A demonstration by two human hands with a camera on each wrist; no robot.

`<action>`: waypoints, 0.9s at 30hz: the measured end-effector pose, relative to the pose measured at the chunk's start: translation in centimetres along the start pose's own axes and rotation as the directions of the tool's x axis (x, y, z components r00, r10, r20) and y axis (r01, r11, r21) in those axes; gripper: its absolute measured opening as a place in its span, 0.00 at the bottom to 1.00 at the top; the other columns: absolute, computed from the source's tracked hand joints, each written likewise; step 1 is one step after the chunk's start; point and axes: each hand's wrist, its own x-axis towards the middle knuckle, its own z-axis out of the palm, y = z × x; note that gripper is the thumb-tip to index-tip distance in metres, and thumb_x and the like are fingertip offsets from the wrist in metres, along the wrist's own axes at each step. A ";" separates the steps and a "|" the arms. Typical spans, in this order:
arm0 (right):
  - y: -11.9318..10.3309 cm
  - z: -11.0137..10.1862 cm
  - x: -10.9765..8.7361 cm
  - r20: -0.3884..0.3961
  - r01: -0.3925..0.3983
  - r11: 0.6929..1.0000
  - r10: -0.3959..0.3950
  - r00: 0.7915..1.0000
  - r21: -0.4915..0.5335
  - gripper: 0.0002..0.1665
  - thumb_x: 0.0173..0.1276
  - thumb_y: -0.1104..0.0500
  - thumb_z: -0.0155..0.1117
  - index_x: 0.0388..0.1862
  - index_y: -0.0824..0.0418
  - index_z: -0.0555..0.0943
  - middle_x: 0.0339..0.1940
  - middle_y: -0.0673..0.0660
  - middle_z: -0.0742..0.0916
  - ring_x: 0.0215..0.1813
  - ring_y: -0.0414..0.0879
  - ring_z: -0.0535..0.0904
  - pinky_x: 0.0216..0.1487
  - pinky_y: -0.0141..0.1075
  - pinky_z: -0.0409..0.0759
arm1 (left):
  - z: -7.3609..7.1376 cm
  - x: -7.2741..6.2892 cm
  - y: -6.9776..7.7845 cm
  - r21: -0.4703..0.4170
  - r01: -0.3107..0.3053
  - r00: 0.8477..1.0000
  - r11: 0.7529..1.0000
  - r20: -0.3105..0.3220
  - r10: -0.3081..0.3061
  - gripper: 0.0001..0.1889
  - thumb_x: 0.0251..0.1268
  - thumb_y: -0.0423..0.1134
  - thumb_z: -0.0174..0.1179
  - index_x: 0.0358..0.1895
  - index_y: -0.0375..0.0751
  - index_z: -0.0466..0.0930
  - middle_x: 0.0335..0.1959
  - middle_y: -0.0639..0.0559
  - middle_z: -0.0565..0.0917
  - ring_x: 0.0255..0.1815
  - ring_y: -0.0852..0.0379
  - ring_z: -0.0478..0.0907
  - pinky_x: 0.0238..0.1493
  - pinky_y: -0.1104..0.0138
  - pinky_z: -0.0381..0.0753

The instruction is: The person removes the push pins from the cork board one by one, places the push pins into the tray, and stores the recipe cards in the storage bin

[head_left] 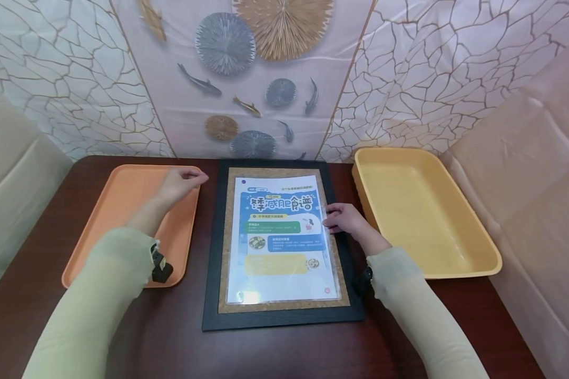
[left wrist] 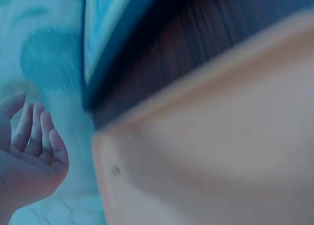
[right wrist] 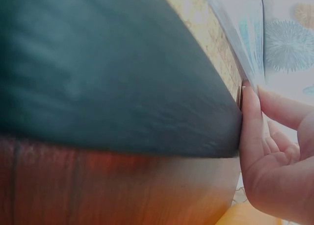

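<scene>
A laminated sheet (head_left: 284, 287) with colourful printing lies on a cork board (head_left: 289, 307) with a black frame (head_left: 284, 319). My right hand (head_left: 345, 218) is at the sheet's right edge; in the right wrist view thumb and forefinger pinch the edge of the sheet (right wrist: 251, 43), beside the cork. My left hand (head_left: 182, 184) hovers over the far right corner of an orange tray (head_left: 123, 221). In the left wrist view its fingers (left wrist: 37, 137) are loosely bent, thumb apart, with nothing visible between them. A small dark spot (left wrist: 116, 170) shows at the tray's corner.
A deep yellow bin (head_left: 422, 210) stands to the right of the board. All of these are on a dark reddish-brown table (head_left: 170, 337). Patterned cloth (head_left: 275, 105) hangs behind, and pale cloth (head_left: 526, 184) closes off the right side.
</scene>
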 end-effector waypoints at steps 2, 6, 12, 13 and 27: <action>0.0 0.0 0.0 -0.002 0.000 1.000 0.000 1.000 0.000 0.27 0.67 0.62 0.58 0.64 0.67 0.67 0.51 0.69 0.82 0.37 0.46 0.83 0.45 0.36 0.82 | 1.1 -0.3 1.1 0.004 -0.002 0.999 1.000 0.046 0.001 0.23 0.67 0.50 0.53 0.55 0.36 0.74 0.51 0.40 0.77 0.49 0.50 0.74 0.51 0.60 0.72; 0.1 0.0 -0.1 -0.006 -0.005 1.000 0.005 1.000 0.002 0.27 0.67 0.62 0.58 0.64 0.66 0.67 0.51 0.68 0.82 0.37 0.46 0.83 0.45 0.36 0.82 | 3.7 -1.1 3.3 -0.018 -0.041 0.991 0.999 0.124 0.043 0.20 0.67 0.47 0.55 0.55 0.37 0.75 0.54 0.40 0.77 0.53 0.46 0.73 0.57 0.54 0.71; 0.1 0.0 0.1 -0.012 -0.010 1.000 0.010 1.000 0.005 0.27 0.67 0.62 0.59 0.64 0.66 0.67 0.51 0.68 0.82 0.38 0.47 0.83 0.44 0.35 0.82 | 7.8 -3.1 5.8 -0.061 -0.128 0.952 0.990 0.273 0.140 0.17 0.64 0.45 0.58 0.51 0.39 0.79 0.49 0.46 0.80 0.52 0.51 0.75 0.57 0.57 0.72; 0.1 0.1 0.1 -0.013 -0.012 1.000 0.012 1.000 0.007 0.27 0.67 0.62 0.59 0.64 0.66 0.67 0.51 0.68 0.82 0.38 0.47 0.83 0.44 0.35 0.82 | 8.5 -3.4 6.0 -0.062 -0.142 0.941 0.988 0.303 0.154 0.16 0.64 0.44 0.58 0.50 0.39 0.80 0.48 0.47 0.80 0.51 0.52 0.75 0.56 0.58 0.72; 0.1 0.1 0.2 -0.011 -0.004 1.000 0.005 1.000 0.011 0.26 0.67 0.63 0.58 0.63 0.66 0.68 0.51 0.68 0.82 0.36 0.46 0.83 0.44 0.36 0.82 | 17.1 -6.8 7.9 -0.061 -0.220 0.784 0.974 0.583 0.214 0.13 0.60 0.41 0.61 0.45 0.39 0.81 0.38 0.51 0.84 0.37 0.60 0.79 0.40 0.72 0.75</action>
